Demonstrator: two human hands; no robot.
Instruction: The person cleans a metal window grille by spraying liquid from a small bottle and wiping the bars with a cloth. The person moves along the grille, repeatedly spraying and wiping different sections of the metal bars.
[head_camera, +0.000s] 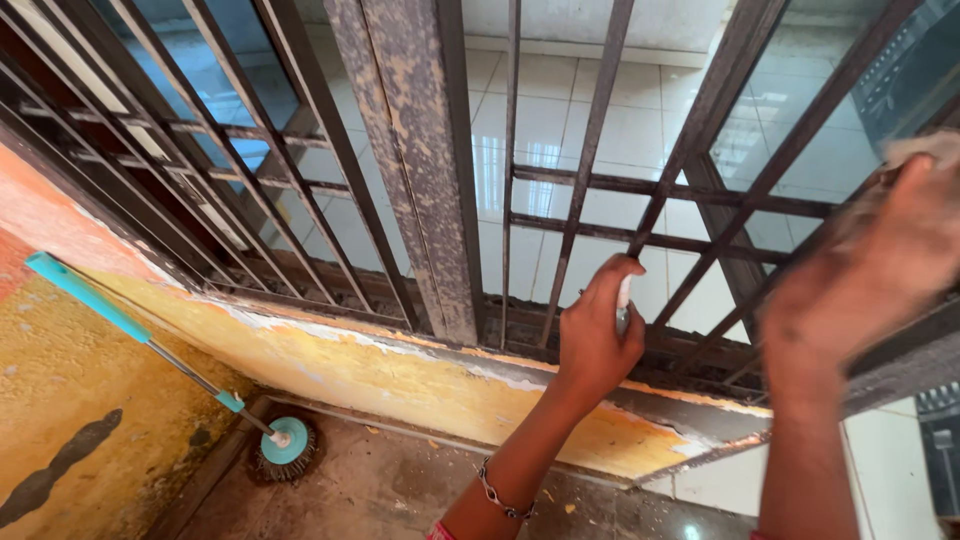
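Small pale slim object (624, 305), probably a brush handle or scraper, too hidden to tell which, sits upright in the left hand (596, 335); only a short length shows, between thumb and fingers, just in front of a rusty vertical bar of the metal window grille (440, 170); left hand fingers curled tight around it, fist closed, wrist carrying a thin metal bracelet (497, 495); right hand (880, 270) is raised higher and to the right, blurred, pressed against a slanted grille bar with a pale grey wad (925, 150) under the fingertips, cloth or abrasive pad, cannot tell which; fingers look bent over the wad, but the blur means I cannot tell whether they actually clamp it; grille paint is flaked, bare brown metal and rust showing on the wide centre post (415, 120) and on the thin bars; below the grille runs a sill (420, 375) with peeling yellow and orange paint, white plaster showing at the chipped edge; through the bars, glossy white floor tiles (560, 110); lower left, well apart from both hands, a mop (150, 345) with teal grip and metal shaft leans against the yellow wall (60, 400), its round teal head with dark strands resting on the dirty concrete floor (400, 490)
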